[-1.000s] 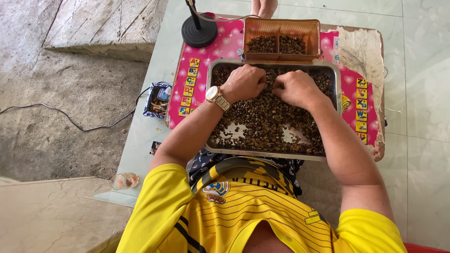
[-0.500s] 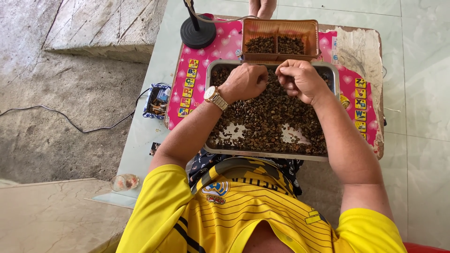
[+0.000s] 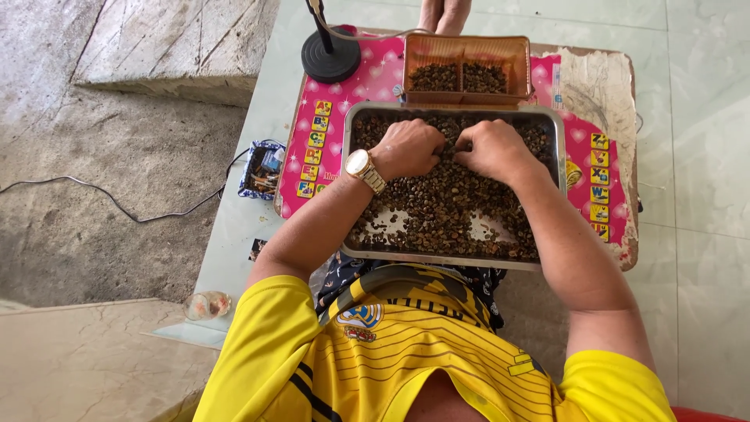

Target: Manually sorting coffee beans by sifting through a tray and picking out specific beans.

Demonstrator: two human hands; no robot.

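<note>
A metal tray (image 3: 555, 129) full of small dark brown beans (image 3: 437, 203) lies on a low pink table (image 3: 363, 74). My left hand (image 3: 410, 147), a gold watch on its wrist, rests knuckles-up on the beans near the tray's far side, fingers curled into them. My right hand (image 3: 491, 148) sits beside it, fingers curled down on the beans, almost touching the left. What the fingers pinch is hidden. Behind the tray stands an orange plastic basket (image 3: 467, 48) with two heaps of beans inside.
A black round stand base (image 3: 330, 56) with a cable stands at the table's far left corner. A small blue box (image 3: 262, 168) lies on the floor left of the table. Another person's feet (image 3: 441, 14) show beyond the basket. A small glass jar (image 3: 207, 303) lies near my left elbow.
Half a second ago my right hand was raised near the basket; it has come back down onto the beans beside my left hand, which stays put.
</note>
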